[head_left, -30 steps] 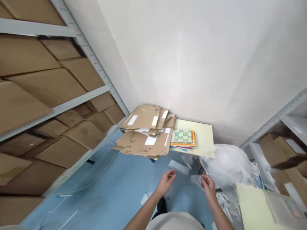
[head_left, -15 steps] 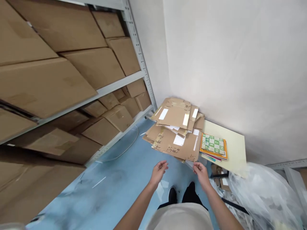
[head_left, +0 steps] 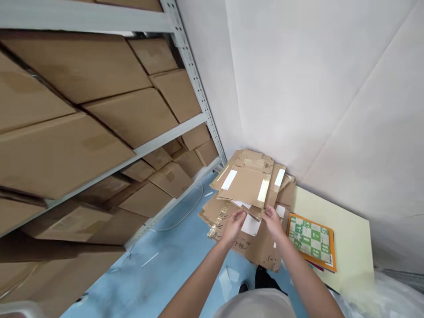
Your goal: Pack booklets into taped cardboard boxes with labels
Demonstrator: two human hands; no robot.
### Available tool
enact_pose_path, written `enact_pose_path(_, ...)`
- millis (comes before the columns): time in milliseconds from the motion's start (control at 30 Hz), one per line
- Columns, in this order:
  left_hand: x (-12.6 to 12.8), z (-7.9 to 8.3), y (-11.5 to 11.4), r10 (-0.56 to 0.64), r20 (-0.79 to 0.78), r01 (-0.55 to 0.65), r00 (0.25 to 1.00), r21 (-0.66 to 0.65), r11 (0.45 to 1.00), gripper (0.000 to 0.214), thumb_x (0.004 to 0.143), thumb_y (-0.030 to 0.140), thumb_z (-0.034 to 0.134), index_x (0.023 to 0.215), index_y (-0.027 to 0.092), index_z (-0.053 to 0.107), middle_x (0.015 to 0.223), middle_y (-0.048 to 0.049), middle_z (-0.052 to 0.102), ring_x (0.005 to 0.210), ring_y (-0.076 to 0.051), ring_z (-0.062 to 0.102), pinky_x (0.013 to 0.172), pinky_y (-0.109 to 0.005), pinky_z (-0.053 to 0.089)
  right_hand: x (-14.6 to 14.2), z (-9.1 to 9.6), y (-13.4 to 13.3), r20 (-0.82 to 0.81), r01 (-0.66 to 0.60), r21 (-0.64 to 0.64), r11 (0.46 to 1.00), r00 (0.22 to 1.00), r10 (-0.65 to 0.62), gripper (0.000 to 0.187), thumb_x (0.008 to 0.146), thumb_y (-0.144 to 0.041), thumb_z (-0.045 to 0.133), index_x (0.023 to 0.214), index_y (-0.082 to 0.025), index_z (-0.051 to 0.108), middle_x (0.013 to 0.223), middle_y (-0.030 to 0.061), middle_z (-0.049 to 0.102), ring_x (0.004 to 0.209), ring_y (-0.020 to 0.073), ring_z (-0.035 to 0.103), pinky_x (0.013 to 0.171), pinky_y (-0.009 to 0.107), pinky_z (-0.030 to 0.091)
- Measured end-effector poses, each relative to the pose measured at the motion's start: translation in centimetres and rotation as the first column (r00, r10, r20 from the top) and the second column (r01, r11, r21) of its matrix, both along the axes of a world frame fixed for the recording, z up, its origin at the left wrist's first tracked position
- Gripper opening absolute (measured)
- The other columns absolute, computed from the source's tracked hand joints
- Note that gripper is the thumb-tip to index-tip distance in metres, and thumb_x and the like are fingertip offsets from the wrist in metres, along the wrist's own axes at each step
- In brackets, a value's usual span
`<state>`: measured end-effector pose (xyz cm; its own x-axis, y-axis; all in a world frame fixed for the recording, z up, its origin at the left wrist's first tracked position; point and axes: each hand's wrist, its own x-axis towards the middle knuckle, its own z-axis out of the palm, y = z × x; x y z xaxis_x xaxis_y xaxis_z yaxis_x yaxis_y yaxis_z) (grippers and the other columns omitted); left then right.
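Note:
A pile of flattened cardboard boxes (head_left: 247,185) lies in front of me against the wall, with white labels and tape on its upper sheets. A lower cardboard sheet (head_left: 255,254) with black handwriting sticks out toward me. My left hand (head_left: 234,224) is over this lower sheet, close to the front edge of the upper bundle. Its fingers are bent together, and whatever is between them is hidden. At the bundle's front right corner, the fingers of my right hand (head_left: 272,221) are closed on the cardboard edge.
Metal shelving (head_left: 168,141) packed with cardboard boxes (head_left: 132,115) stands on the left. A pale yellow board (head_left: 351,229) on the right bears a green number-patterned booklet (head_left: 311,238) and an orange folder (head_left: 331,263). Clear plastic (head_left: 361,293) is at the lower right; paper scraps (head_left: 228,280) lie on the blue floor.
Both hands have moved forward from in front of the pile to the upper bundle's front edge. The right hand has closed on its corner. The view has tilted up and come nearer.

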<state>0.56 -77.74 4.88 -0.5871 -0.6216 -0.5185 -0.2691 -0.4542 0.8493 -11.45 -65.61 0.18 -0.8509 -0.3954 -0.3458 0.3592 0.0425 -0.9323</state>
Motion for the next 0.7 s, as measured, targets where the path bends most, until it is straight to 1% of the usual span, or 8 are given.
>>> enact_pose_path(100, -2.9, -0.5, -0.3, 0.051, -0.016, -0.05, 0.999, 0.06, 0.997, 0.048, 0.075, 0.047, 0.072, 0.117, 0.025, 0.059, 0.136, -0.0107, 0.058, 0.128, -0.027, 0.053, 0.101, -0.04, 0.047, -1.6, -1.1, -1.6, 0.061, -0.007, -0.004, 1.0, 0.998, 0.007, 0.051, 0.061, -0.03, 0.073, 0.11, -0.021, 0.063, 0.124, 0.013, 0.066, 0.115, 0.0284, 0.061, 0.097, 0.043, 0.049)
enact_pose_path(200, -4.7, -1.7, -0.2, 0.083, 0.018, -0.085, 0.996, 0.152, 0.985, 0.05, 0.08, 0.046, 0.068, 0.124, 0.027, 0.053, 0.145, -0.01, 0.049, 0.137, -0.024, 0.044, 0.108, -0.041, 0.041, -2.4, -2.6, -2.7, 0.161, 0.016, -0.033, 0.999, 0.987, -0.011, 0.056, 0.062, -0.03, 0.074, 0.115, -0.021, 0.059, 0.119, 0.0122, 0.068, 0.108, 0.0257, 0.064, 0.092, 0.04, 0.052)
enact_pose_path(300, -5.3, -2.4, 0.1, 0.158, 0.01, -0.156, 0.987, 0.225, 0.962, 0.048, 0.077, 0.042, 0.072, 0.12, 0.028, 0.055, 0.145, -0.0087, 0.048, 0.139, -0.025, 0.04, 0.11, -0.043, 0.038, -2.5, -3.9, -3.4, 0.241, 0.048, -0.062, 0.997, 0.97, -0.032, 0.053, 0.063, -0.032, 0.074, 0.113, -0.022, 0.059, 0.111, 0.0089, 0.07, 0.099, 0.0224, 0.066, 0.087, 0.037, 0.053)
enact_pose_path(400, -5.4, -2.2, 0.4, 0.241, -0.015, -0.23, 0.97, 0.25, 0.94, 0.046, 0.072, 0.036, 0.077, 0.114, 0.028, 0.059, 0.144, -0.0076, 0.05, 0.137, -0.026, 0.042, 0.109, -0.044, 0.038, -2.5, -4.4, -3.8, 0.25, 0.087, -0.074, 0.993, 0.966, -0.066, 0.047, 0.062, -0.03, 0.076, 0.105, -0.024, 0.06, 0.105, 0.0057, 0.071, 0.094, 0.0205, 0.066, 0.085, 0.035, 0.053)
enact_pose_path(467, -5.5, -1.8, 0.5, 0.276, -0.02, -0.262, 0.961, 0.255, 0.931, 0.045, 0.071, 0.034, 0.079, 0.112, 0.027, 0.061, 0.141, -0.008, 0.053, 0.135, -0.027, 0.045, 0.107, -0.043, 0.04, -2.4, -4.2, -4.1, 0.256, 0.117, -0.076, 0.99, 0.962, -0.094, 0.045, 0.06, -0.028, 0.076, 0.102, -0.024, 0.059, 0.102, 0.0045, 0.071, 0.092, 0.0201, 0.066, 0.083, 0.034, 0.054)
enact_pose_path(533, -5.5, -1.3, 0.5, 0.307, -0.031, -0.29, 0.951, 0.249, 0.924, 0.045, 0.07, 0.034, 0.079, 0.111, 0.026, 0.061, 0.135, -0.0085, 0.058, 0.131, -0.027, 0.049, 0.103, -0.041, 0.042, -2.3, -3.5, -4.5, 0.291, 0.132, -0.096, 0.986, 0.952, -0.099, 0.042, 0.061, -0.026, 0.074, 0.099, -0.024, 0.06, 0.098, 0.0037, 0.071, 0.089, 0.0198, 0.066, 0.08, 0.034, 0.054)
enact_pose_path(633, -5.3, -0.9, 0.6, 0.383, -0.05, -0.359, 0.922, 0.256, 0.898, 0.041, 0.072, 0.033, 0.077, 0.108, 0.025, 0.06, 0.12, -0.0085, 0.066, 0.121, -0.025, 0.058, 0.096, -0.039, 0.045, -2.1, -1.9, -4.7, 0.367, 0.127, -0.152, 0.98, 0.928, -0.063, 0.036, 0.06, -0.023, 0.072, 0.094, -0.023, 0.061, 0.09, 0.002, 0.072, 0.083, 0.0189, 0.066, 0.074, 0.032, 0.053)
enact_pose_path(700, -4.8, -0.7, 0.5, 0.439, -0.062, -0.405, 0.896, 0.291, 0.867, 0.031, 0.075, 0.032, 0.074, 0.101, 0.024, 0.059, 0.111, -0.0074, 0.069, 0.112, -0.022, 0.063, 0.093, -0.038, 0.047, -1.8, -0.6, -4.4, 0.399, 0.108, -0.188, 0.976, 0.917, -0.024, 0.033, 0.057, -0.019, 0.07, 0.089, -0.022, 0.063, 0.084, 0.0007, 0.072, 0.075, 0.0174, 0.065, 0.066, 0.028, 0.05)
